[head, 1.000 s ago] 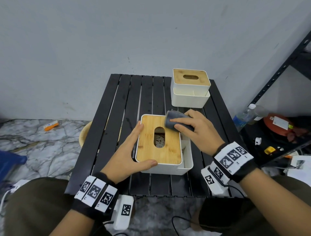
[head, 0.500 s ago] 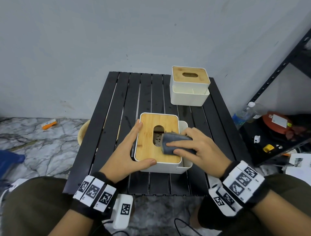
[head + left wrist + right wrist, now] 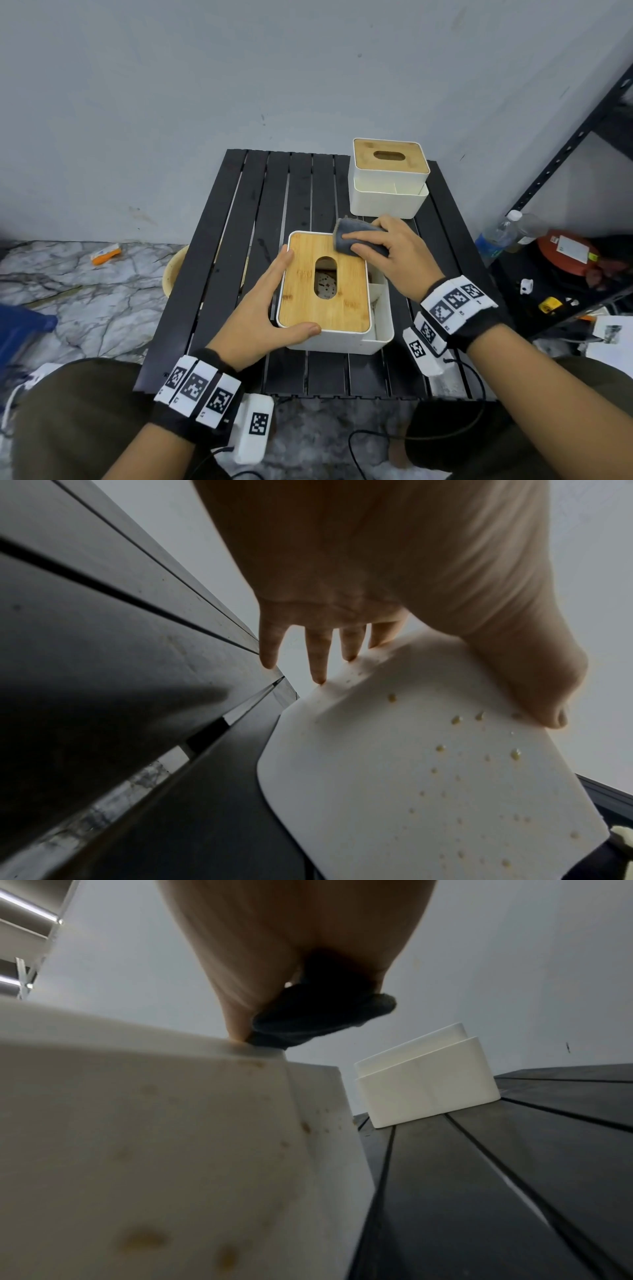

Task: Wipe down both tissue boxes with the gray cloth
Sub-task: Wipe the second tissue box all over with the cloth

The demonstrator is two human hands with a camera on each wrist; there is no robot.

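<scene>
A: Where's the cloth rn?

B: The gray cloth (image 3: pixel 356 238) is bunched under the right hand (image 3: pixel 394 253), pressed on the far right corner of the near tissue box (image 3: pixel 329 294), on its bamboo lid. Fingers curl over the cloth w/ the thumb on its near side, so that grip is closed round it. Some of the cloth sticks out past the lid's far edge.

A: And the left?

B: The left hand (image 3: pixel 260 315) braces the same box. Fingers lie straight along its left wall, thumb laid across the near edge by the lid. An open, flat grip, nothing clutched. From the left wrist cam the fingertips (image 3: pixel 320 679) touch the white wall, which has small yellowish spots on it.

A: The other box?

B: The far tissue box (image 3: pixel 388 181) stands beyond the near one, twd the back right of the black slatted desk (image 3: pixel 239 240), well apart from both hands. Upright, lid on.

A: Anything inside the near one?

B: Through the oval slot there's sthg pale and round, prob. a patterned item; too dim to tell. Right of the desk there's a water bottle (image 3: pixel 496 236) by a dark metal rack (image 3: pixel 561 144).
</scene>
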